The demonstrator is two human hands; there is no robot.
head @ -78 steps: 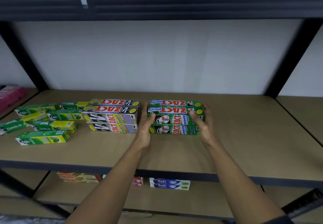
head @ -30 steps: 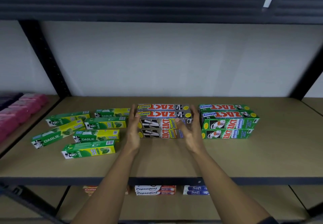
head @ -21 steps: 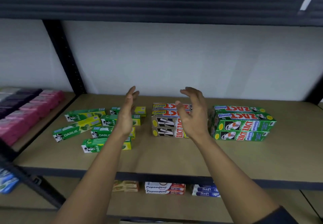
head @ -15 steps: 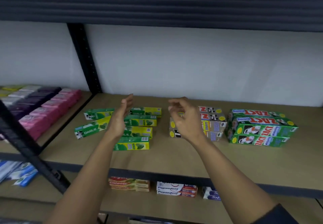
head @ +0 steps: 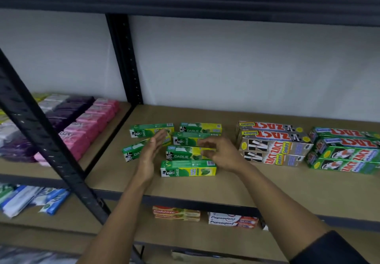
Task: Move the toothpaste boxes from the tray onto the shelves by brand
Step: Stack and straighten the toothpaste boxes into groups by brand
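Green-and-yellow Darlie boxes (head: pixel 188 168) lie flat in a loose cluster on the shelf (head: pixel 267 187), under and between the two hands. The left hand (head: pixel 151 154) stands edge-on with its fingers straight and together, palm turned towards the right hand. It holds nothing and covers part of a tilted Darlie box behind it. The right hand (head: pixel 224 156) faces it across the cluster with its fingers loosely bent and spread. Its fingertips sit over the near end of one middle box, and blur hides whether they touch it; they grip nothing that shows. The nearest Darlie box lies just below the gap between the hands.

Right of the right hand, close by, a grey Zact stack (head: pixel 273 146) sits two boxes high. A green Zact stack (head: pixel 345 154) stands just beyond it. Well to the left of the left hand, past a black upright (head: pixel 125 62), are pink soap packs (head: pixel 92 123). Below both forearms, on the lower shelf, lie Colgate boxes (head: pixel 176 213) and Pepsodent boxes (head: pixel 232 220).
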